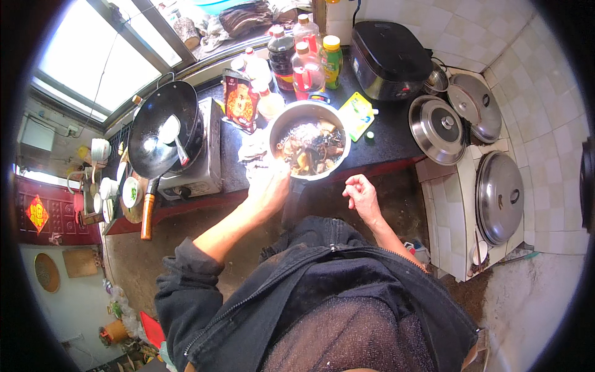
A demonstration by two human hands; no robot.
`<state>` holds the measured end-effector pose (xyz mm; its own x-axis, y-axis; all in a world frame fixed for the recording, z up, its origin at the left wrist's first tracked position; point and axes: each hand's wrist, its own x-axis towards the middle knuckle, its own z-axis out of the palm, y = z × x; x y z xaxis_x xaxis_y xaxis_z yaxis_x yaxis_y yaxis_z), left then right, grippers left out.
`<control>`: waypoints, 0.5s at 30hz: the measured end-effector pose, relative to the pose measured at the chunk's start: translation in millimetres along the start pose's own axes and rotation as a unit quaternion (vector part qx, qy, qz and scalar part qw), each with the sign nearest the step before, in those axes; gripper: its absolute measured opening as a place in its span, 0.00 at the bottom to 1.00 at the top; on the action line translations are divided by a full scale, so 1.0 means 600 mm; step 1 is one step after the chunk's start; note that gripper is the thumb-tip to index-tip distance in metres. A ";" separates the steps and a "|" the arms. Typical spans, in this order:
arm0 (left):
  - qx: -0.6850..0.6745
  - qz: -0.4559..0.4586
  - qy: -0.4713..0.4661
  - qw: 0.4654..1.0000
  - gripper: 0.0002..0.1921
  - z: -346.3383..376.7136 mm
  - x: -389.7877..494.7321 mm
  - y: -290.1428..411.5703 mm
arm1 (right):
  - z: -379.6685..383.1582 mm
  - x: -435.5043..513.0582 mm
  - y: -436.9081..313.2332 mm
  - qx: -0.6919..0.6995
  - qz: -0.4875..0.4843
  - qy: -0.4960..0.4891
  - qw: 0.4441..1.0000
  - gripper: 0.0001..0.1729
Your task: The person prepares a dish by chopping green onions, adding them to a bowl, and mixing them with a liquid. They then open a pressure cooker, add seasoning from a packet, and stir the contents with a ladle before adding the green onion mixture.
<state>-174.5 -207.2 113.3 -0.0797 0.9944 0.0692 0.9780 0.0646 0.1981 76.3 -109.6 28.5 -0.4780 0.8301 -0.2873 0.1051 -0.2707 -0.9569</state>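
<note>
A metal pot of dark broth with chunks of food stands on the dark counter. My left hand is curled at its near left rim; bright glare hides what the fingers grip. What looks like a ladle bowl lies in the broth. Close to the counter's front edge, my right hand hangs in the air, fingers loosely bent and holding nothing. Left of the pot is a crumpled whitish cloth. A green and yellow spouted pouch lies on the right, beside a small green cap.
On the left, a black wok holding a white spatula rests on a gas stove, its wooden handle jutting past the counter. Several bottles and a red seasoning packet stand behind. A black cooker and metal lids are rightward.
</note>
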 end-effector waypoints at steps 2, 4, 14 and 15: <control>-0.013 -0.015 0.015 1.000 0.10 0.029 0.014 -0.005 | 0.001 0.001 0.006 -0.001 0.001 0.002 1.000 0.07; 0.034 -0.045 0.011 0.998 0.12 0.064 0.032 -0.006 | 0.005 0.003 0.006 -0.002 0.002 0.000 1.000 0.07; 0.043 -0.084 0.050 0.994 0.17 0.005 0.049 -0.060 | 0.019 -0.012 0.011 -0.045 0.025 -0.039 0.998 0.05; 0.046 -0.081 0.095 0.991 0.17 0.017 0.056 -0.068 | 0.021 -0.013 0.012 -0.044 0.026 -0.036 0.998 0.05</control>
<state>-215.2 -175.4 97.7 -0.2625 0.9376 0.2279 0.9623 0.2371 0.1330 69.7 -123.9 24.3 -0.5308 0.7784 -0.3352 0.2049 -0.2659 -0.9420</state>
